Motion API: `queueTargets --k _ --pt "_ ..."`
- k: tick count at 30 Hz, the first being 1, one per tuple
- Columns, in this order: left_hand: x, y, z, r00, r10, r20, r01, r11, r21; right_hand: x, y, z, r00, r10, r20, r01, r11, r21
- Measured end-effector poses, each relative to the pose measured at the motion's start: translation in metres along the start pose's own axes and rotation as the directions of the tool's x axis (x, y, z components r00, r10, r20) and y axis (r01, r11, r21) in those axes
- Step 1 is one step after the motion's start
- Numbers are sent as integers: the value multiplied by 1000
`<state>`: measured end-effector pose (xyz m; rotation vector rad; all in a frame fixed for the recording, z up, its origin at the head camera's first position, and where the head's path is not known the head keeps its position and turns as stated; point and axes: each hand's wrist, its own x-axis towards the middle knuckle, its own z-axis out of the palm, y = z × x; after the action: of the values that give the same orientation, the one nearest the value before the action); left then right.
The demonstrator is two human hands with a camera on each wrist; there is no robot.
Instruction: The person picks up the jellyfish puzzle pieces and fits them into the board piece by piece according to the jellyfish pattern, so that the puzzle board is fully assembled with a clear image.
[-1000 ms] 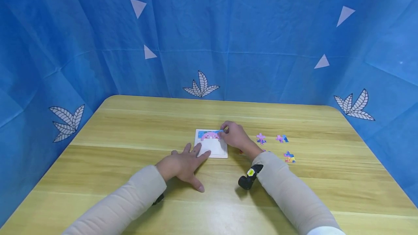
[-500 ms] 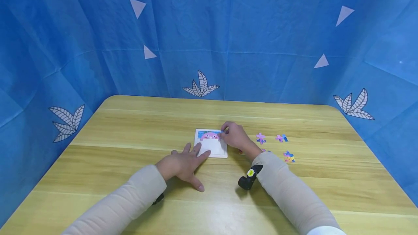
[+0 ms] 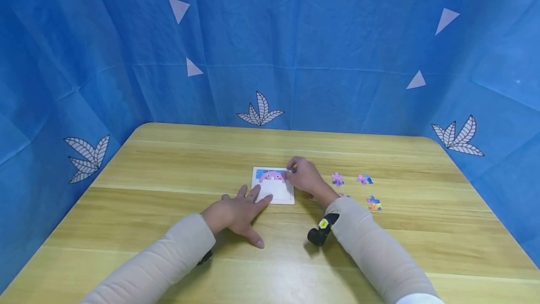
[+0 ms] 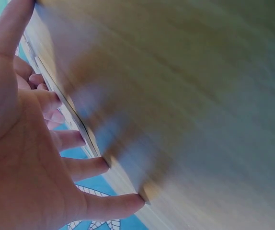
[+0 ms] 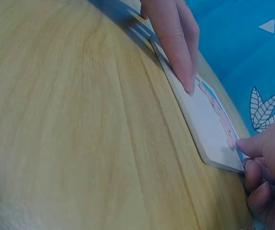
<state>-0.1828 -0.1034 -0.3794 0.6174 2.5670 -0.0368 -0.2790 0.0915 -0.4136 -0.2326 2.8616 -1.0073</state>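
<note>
A white puzzle board (image 3: 276, 196) lies flat on the wooden table. Joined puzzle pieces (image 3: 272, 176) along its far side show a pink face against blue. My left hand (image 3: 238, 215) spreads its fingers over the board's near left corner, and the left wrist view shows those fingers (image 4: 87, 167) straight, with tips down at the board and table. At the far right corner, my right hand (image 3: 305, 177) has its fingers curled. Its thumb (image 5: 247, 145) meets the end of the pink row in the right wrist view, pinching a puzzle piece there that the hand mostly hides.
Loose puzzle pieces lie right of the board: a pink one (image 3: 337, 179), a pink and blue one (image 3: 364, 179) and a yellow and blue one (image 3: 373, 202). More are partly covered by the right forearm. A blue patterned curtain (image 3: 270, 50) hangs behind the table (image 3: 168, 163).
The bit of blue piece sticking out by the right fingertips shows less now. The right fingers have shifted very slightly; the left hand stays in place.
</note>
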Motion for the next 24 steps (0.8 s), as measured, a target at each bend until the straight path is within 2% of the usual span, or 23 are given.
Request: queueTargets --k 10,15,24 --pt "-2 1 -1 1000 -2 3 2 1000 -15 -2 2 -9 1000 -25 -1 25 999 25" --pt "-2 1 -2 1000 3 -3 -3 1000 -26 -5 8 -22 998 -53 -17 54 998 38" --pt "-4 0 -1 1000 13 -10 -14 999 -47 -12 30 -54 997 -79 0 79 996 33"
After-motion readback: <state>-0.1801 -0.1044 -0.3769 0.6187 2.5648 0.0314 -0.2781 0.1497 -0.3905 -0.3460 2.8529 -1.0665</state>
